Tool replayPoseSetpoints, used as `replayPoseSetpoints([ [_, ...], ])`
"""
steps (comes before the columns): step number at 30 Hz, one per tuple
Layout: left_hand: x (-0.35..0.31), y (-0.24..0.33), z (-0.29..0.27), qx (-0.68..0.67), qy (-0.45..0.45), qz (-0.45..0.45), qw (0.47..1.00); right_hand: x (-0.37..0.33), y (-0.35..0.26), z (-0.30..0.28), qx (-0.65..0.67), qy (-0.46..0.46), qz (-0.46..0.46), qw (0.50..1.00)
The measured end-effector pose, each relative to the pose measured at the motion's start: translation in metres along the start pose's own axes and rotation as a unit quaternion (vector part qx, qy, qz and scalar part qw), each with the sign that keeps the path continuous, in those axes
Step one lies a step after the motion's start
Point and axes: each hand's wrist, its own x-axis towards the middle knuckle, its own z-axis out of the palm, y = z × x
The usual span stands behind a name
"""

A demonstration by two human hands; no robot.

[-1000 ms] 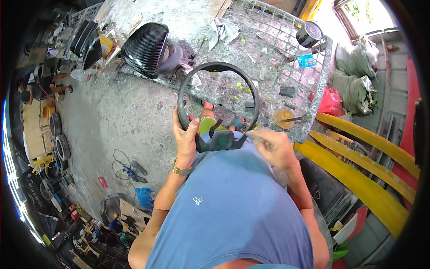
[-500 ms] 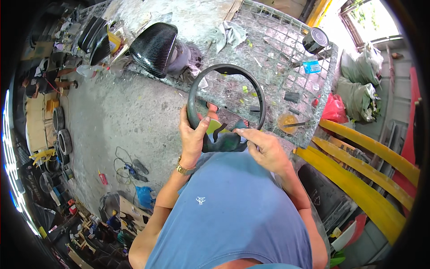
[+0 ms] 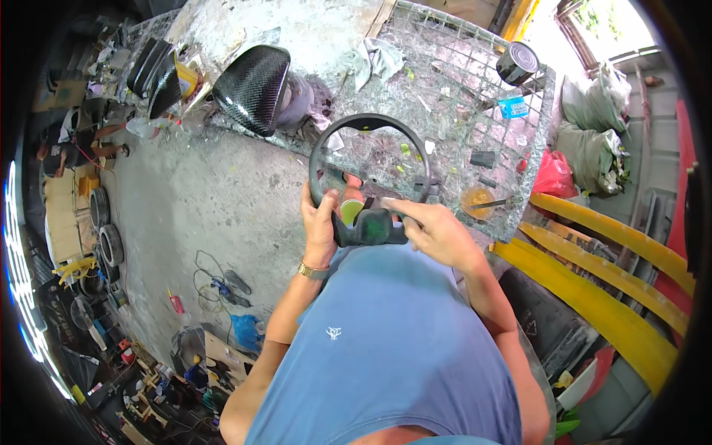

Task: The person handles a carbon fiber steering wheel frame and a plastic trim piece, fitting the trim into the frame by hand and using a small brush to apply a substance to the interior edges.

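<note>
A dark steering wheel (image 3: 317,158) is held in front of my blue shirt, with its hub at the near side. My left hand (image 3: 320,231) is closed round the lower left of the rim, thumb on top. At the lower right, my right hand (image 3: 439,231) has its index finger reaching over to the spoke beside the hub, while its other fingers are curled against the wheel. A narrow dark strip (image 3: 368,202) stands up from the hub near that fingertip. What lies under the curled fingers is hidden.
Beyond the wheel is a worn worktable (image 3: 452,96) with metal mesh. It bears a glossy carbon-weave shell (image 3: 252,89), a grey rag (image 3: 377,61), a dark can (image 3: 517,63) and a tub of orange-brown stuff (image 3: 476,202). Yellow panels (image 3: 586,308) stand to the right; cables (image 3: 211,282) lie on the floor.
The steering wheel has tilted and come slightly lower and nearer to me, so its rim looks flatter. Both hands stay on it; my right index finger has shifted a little left along the spoke.
</note>
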Motion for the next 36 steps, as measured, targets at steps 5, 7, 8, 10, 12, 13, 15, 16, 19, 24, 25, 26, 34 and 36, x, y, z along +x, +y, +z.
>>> replayPoseSetpoints([
  [5,0.011,-0.011,-0.005,-0.042,0.044,-0.005,0.998,-0.024,0.026,-0.003,0.215,0.201,0.010,0.955],
  [7,0.016,-0.017,-0.007,-0.073,0.031,-0.005,0.997,-0.030,0.045,-0.012,0.224,0.195,0.100,0.950],
  [8,0.017,-0.017,-0.005,-0.071,0.031,-0.018,0.997,-0.027,0.056,-0.007,0.197,0.230,0.064,0.951],
  [10,0.020,-0.024,-0.008,-0.072,0.016,-0.025,0.997,-0.021,0.067,0.002,0.209,0.258,0.068,0.941],
  [12,0.017,-0.025,-0.002,-0.069,0.022,-0.033,0.997,-0.016,0.094,0.010,0.205,0.253,0.097,0.941],
  [13,0.017,-0.026,-0.001,-0.067,0.015,-0.034,0.997,-0.012,0.099,0.015,0.207,0.259,0.097,0.938],
  [15,0.016,-0.028,0.000,-0.071,0.032,-0.050,0.996,-0.005,0.100,0.026,0.115,0.327,-0.022,0.938],
  [16,0.016,-0.029,0.000,-0.069,0.030,-0.050,0.996,-0.008,0.102,0.025,0.094,0.286,0.014,0.953],
  [19,0.014,-0.030,-0.001,-0.071,0.015,-0.047,0.996,-0.010,0.099,0.031,0.125,0.257,0.059,0.956],
  [24,0.010,-0.033,-0.005,-0.070,0.010,-0.038,0.997,-0.020,0.085,0.028,0.074,0.184,0.115,0.973],
  [25,0.010,-0.034,-0.006,-0.069,0.009,-0.039,0.997,-0.020,0.085,0.029,0.051,0.173,0.123,0.976],
  [26,0.009,-0.035,-0.008,-0.069,0.004,-0.037,0.997,-0.020,0.085,0.031,0.052,0.174,0.124,0.976],
  [34,-0.002,-0.034,-0.009,-0.070,-0.022,-0.056,0.996,-0.010,0.087,0.029,0.041,0.226,0.120,0.966],
  [36,-0.004,-0.032,-0.009,-0.057,-0.012,-0.097,0.994,-0.012,0.088,0.024,0.054,0.251,0.122,0.959],
])
